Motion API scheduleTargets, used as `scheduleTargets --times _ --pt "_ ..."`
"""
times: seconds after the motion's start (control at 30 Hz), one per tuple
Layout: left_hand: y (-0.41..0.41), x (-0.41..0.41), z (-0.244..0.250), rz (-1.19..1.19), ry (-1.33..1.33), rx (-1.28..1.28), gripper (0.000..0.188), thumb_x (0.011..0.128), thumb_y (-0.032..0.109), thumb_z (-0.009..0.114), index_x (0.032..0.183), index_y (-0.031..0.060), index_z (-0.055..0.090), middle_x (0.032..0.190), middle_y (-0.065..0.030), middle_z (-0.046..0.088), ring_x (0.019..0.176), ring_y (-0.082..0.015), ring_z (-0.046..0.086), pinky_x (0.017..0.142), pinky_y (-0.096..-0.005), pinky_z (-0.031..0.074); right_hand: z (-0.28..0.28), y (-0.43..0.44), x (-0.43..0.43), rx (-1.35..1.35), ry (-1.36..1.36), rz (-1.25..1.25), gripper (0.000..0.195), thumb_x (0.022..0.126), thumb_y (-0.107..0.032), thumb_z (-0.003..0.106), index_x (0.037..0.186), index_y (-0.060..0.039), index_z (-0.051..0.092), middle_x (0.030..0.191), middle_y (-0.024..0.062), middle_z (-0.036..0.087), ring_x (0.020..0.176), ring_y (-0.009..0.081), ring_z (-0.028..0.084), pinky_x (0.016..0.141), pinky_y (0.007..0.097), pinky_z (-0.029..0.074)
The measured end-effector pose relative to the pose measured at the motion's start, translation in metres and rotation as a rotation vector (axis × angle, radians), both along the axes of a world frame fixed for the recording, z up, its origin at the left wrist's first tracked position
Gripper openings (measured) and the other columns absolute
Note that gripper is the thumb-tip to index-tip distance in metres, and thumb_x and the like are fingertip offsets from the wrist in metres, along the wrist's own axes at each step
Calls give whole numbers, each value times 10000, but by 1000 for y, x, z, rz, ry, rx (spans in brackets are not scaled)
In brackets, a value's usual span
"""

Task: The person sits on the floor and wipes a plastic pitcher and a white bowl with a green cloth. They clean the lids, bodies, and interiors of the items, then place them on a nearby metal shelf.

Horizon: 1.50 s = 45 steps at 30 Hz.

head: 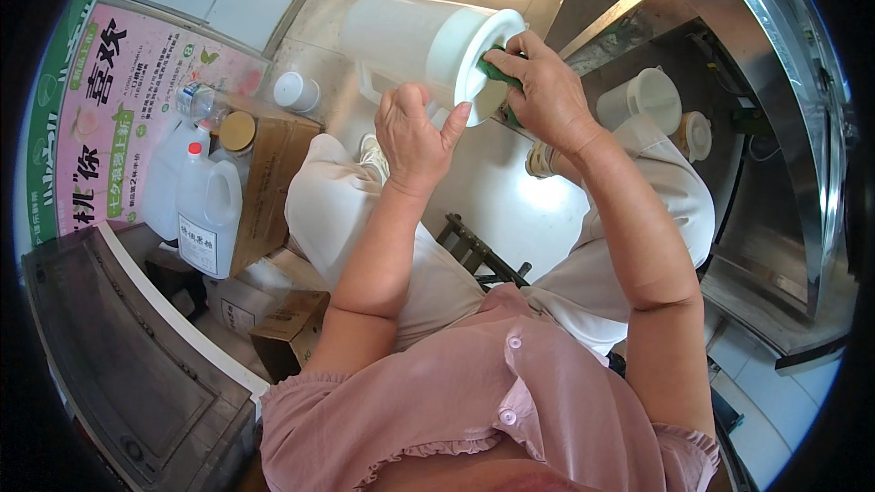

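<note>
A translucent plastic pitcher [400,31] lies tilted on its side in the air, its white lid end [472,61] turned toward the right. My left hand [417,133] is at its lower side by the handle [369,80], with the thumb against the white rim. The fingers curl out of sight, and the grip seems to bear the pitcher. In my right hand [540,85] a green scouring pad or cloth [502,68] is pinched and pressed to the face of the lid end. Part of that face is hidden behind the fingers.
On my left, a cardboard box [270,178] stands beside a white jug with a red cap [205,205] and a gold-lidded jar [237,132]. A white tub [297,91] sits beyond. At right, another pitcher [642,102] and a lidded container [694,137] stand near a steel counter [779,116].
</note>
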<state>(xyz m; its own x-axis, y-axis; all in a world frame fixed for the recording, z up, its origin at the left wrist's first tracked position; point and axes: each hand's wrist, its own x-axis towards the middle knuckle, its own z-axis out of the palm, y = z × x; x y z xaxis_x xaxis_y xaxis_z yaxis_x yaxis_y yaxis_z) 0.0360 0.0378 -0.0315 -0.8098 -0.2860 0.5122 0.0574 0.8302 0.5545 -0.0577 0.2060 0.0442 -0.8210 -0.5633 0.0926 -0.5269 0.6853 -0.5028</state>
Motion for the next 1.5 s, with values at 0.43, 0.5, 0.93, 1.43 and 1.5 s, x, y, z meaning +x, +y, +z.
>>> scheduleTargets --times 0.43,0.5,0.93,1.43,1.5 --pt "0 -1 -5 -45 4 115 588 900 561 651 990 9 470 893 -157 560 870 -365 523 812 -487 428 -5 1 1 -325 -186 220 473 743 72 604 1134 -154 748 1019 76 549 934 288 627 865 352 517" --pt "0 -1 -6 -62 14 159 603 910 569 639 1007 -2 469 901 -164 554 869 -365 519 814 -483 426 -2 4 -3 -440 -338 280 452 756 80 598 1121 -134 756 1015 58 551 940 246 627 875 335 515" --pt "-1 -6 -1 -31 12 819 626 998 609 502 1116 -4 458 946 -116 598 855 -209 569 792 -368 478 25 19 -13 -676 -243 -197 354 837 33 583 1134 -70 747 1034 33 575 937 152 612 825 283 519" --pt "8 -3 -4 -54 -66 762 554 1021 596 458 1068 44 455 898 -80 550 797 -180 515 734 -343 446 11 -14 4 12 329 -143 373 798 -44 668 1156 -140 718 1112 71 614 1014 300 632 805 429 545" --pt "7 -5 -3 -28 -26 692 624 994 640 473 1003 18 424 826 -138 562 766 -271 562 711 -425 466 10 -18 12 50 219 -60 367 810 -39 646 1161 -120 717 1103 84 615 1013 304 631 827 427 544"
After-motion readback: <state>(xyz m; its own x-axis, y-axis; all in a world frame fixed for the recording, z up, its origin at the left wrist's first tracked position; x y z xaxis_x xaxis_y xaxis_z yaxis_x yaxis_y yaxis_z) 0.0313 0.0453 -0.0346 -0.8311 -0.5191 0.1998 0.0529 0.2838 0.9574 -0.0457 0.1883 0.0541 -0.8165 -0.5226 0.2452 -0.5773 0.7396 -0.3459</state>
